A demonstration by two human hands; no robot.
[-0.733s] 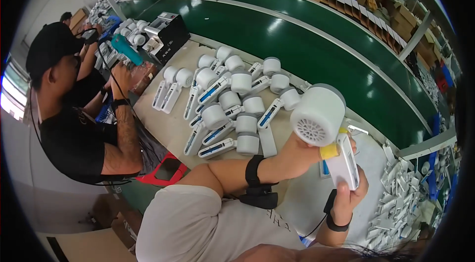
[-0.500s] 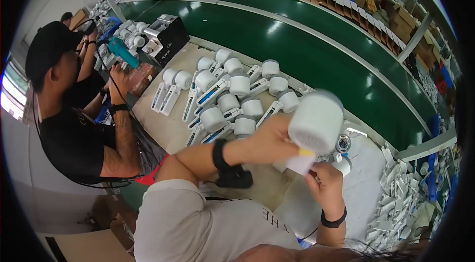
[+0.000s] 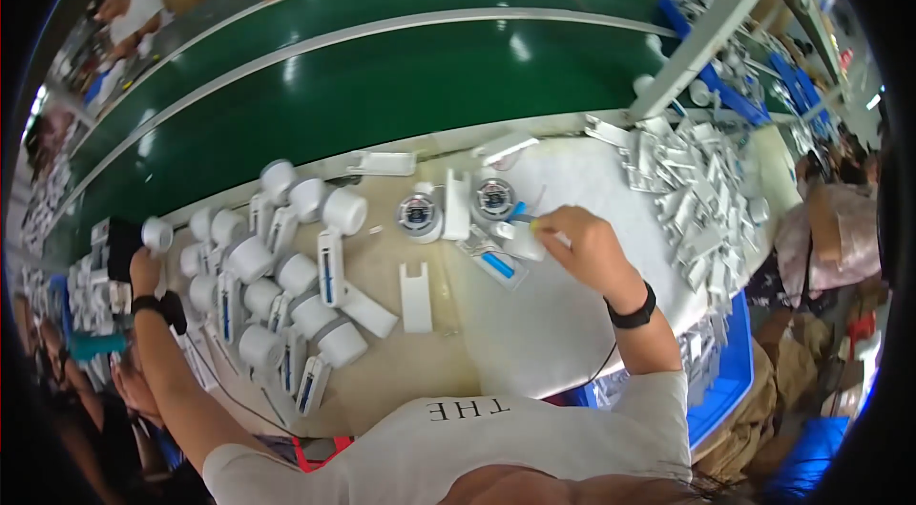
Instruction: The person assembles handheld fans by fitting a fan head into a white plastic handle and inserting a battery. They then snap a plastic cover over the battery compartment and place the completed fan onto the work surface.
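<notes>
Far to the left, my left hand (image 3: 145,273) is closed round the handle end of a white round-headed device (image 3: 157,234), its head standing above the fingers. Beside it lies a cluster of similar devices (image 3: 250,258) with white drum heads and slim handles showing blue strips. My right hand (image 3: 590,252) is pinched, thumb and forefinger together, at a small yellow piece beside a white handle part (image 3: 524,243). What exactly those fingers grip is too small to make out. Near them sit an open round head with exposed insides (image 3: 494,199) and a second open head (image 3: 419,215).
White handle shells lie at the table's middle, including one upright shell (image 3: 457,205) and a notched one (image 3: 415,298). A heap of white plastic parts (image 3: 689,190) covers the right side, above a blue bin (image 3: 735,362). Behind runs a green conveyor (image 3: 382,75); a metal post (image 3: 716,23) stands right.
My view has swung to the right. My hands, together around a white device before, are now far apart: the left with a device by the cluster, the right over the open heads.
</notes>
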